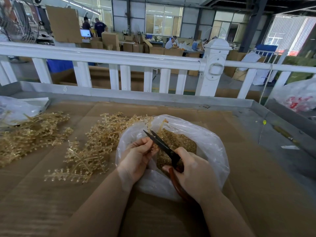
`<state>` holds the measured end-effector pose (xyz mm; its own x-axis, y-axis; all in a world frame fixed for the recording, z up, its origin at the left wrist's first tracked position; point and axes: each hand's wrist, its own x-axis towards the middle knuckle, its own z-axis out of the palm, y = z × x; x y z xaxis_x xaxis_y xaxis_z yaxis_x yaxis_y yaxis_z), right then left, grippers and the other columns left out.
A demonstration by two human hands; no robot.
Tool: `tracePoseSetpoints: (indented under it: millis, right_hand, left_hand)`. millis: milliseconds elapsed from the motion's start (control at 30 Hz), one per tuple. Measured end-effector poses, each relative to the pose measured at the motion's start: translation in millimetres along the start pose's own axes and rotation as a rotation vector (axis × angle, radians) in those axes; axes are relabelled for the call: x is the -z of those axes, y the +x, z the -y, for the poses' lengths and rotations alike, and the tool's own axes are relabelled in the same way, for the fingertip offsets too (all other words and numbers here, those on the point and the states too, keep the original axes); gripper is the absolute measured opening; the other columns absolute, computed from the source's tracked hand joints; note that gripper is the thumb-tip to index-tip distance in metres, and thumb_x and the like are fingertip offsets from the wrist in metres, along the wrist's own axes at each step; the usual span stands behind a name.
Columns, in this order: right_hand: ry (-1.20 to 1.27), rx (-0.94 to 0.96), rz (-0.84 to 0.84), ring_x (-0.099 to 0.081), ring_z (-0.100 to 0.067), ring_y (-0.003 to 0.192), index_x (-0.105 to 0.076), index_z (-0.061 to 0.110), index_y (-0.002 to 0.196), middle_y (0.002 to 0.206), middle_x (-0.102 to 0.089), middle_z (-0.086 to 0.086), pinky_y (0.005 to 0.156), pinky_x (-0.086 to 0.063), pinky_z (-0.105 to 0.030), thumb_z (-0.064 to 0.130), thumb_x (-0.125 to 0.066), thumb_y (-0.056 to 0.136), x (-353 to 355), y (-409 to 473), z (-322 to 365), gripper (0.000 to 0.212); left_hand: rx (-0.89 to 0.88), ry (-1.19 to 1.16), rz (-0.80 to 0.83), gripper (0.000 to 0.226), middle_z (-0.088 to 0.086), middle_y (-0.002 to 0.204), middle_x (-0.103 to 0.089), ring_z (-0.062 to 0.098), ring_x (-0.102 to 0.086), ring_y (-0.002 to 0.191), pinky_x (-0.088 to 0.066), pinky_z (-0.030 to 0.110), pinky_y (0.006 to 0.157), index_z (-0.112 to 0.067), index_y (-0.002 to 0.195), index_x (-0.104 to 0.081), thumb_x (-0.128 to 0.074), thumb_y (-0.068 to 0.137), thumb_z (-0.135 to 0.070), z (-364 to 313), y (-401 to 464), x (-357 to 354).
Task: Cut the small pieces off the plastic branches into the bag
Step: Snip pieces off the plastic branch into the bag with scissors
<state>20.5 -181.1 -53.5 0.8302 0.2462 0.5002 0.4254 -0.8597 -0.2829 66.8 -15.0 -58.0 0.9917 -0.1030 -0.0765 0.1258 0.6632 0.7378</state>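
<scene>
An open clear plastic bag [210, 147] sits on the cardboard-covered table, holding many small amber cut pieces [177, 142]. My right hand [193, 171] grips the reddish-brown handles of black scissors [160, 142], whose blades are slightly parted over the bag's mouth. My left hand [138, 156] pinches a thin amber plastic branch [161, 124] that rises past the blades above the bag. Piles of amber plastic branches [90, 147] lie on the table left of the bag.
A further heap of branches [29, 134] lies at far left beside another clear bag [15, 108]. A white railing [119, 59] runs behind the table. A bag with red print [297, 100] sits at right. People work among cardboard boxes far behind.
</scene>
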Motion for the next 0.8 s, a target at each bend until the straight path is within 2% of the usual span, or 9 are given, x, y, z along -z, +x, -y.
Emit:
tracePoseSetpoints:
  millis: [133, 233, 467, 600, 800]
  right_hand:
    - [-0.006, -0.003, -0.011, -0.058, -0.006, 0.083, -0.058, 0.028, 0.114, 0.092, -0.065, 0.010, 0.073, -0.050, -0.020, 0.054, -0.061, 0.084, 1.6, -0.2, 0.6, 0.040]
    - [-0.009, -0.006, -0.018, -0.059, -0.007, 0.083, -0.059, 0.027, 0.115, 0.093, -0.066, 0.010, 0.073, -0.050, -0.020, 0.052, -0.063, 0.084, 2.7, -0.3, 0.8, 0.041]
    - [-0.104, 0.005, -0.056, -0.061, -0.013, 0.065, -0.065, 0.020, 0.106, 0.077, -0.067, 0.004, 0.058, -0.051, -0.025, 0.044, -0.074, 0.078, 8.7, 0.8, 4.3, 0.038]
    - [-0.127, 0.009, -0.063, -0.062, -0.015, 0.064, -0.066, 0.018, 0.105, 0.075, -0.067, 0.003, 0.055, -0.052, -0.026, 0.041, -0.077, 0.075, 9.3, 0.6, 3.4, 0.039]
    - [-0.097, -0.007, -0.058, -0.062, -0.011, 0.069, -0.065, 0.022, 0.107, 0.080, -0.068, 0.006, 0.061, -0.051, -0.023, 0.046, -0.071, 0.080, 7.2, 0.1, 4.0, 0.037]
  left_hand:
    - [0.003, 0.000, -0.010, 0.019, 0.008, 0.077, -0.069, 0.014, -0.068, 0.071, -0.057, 0.024, 0.069, -0.001, 0.085, -0.061, -0.044, 0.092, 0.002, -1.9, 0.2, -0.2]
    - [0.014, -0.031, -0.024, 0.019, 0.008, 0.076, -0.069, 0.014, -0.068, 0.068, -0.058, 0.023, 0.066, 0.000, 0.086, -0.059, -0.042, 0.094, 0.000, -2.9, 0.4, -1.3]
    - [0.039, -0.080, -0.055, 0.018, 0.006, 0.061, -0.065, 0.013, -0.067, 0.057, -0.057, 0.024, 0.055, 0.002, 0.085, -0.059, -0.044, 0.094, -0.001, -6.3, -0.4, -4.9]
    - [0.039, -0.091, -0.071, 0.018, 0.007, 0.063, -0.066, 0.014, -0.068, 0.058, -0.058, 0.024, 0.056, 0.001, 0.083, -0.059, -0.044, 0.093, 0.001, -6.6, -0.1, -4.9]
    - [0.037, -0.110, -0.092, 0.019, 0.009, 0.068, -0.067, 0.014, -0.069, 0.060, -0.058, 0.024, 0.056, 0.001, 0.082, -0.059, -0.044, 0.093, 0.001, -5.4, 0.5, -4.8]
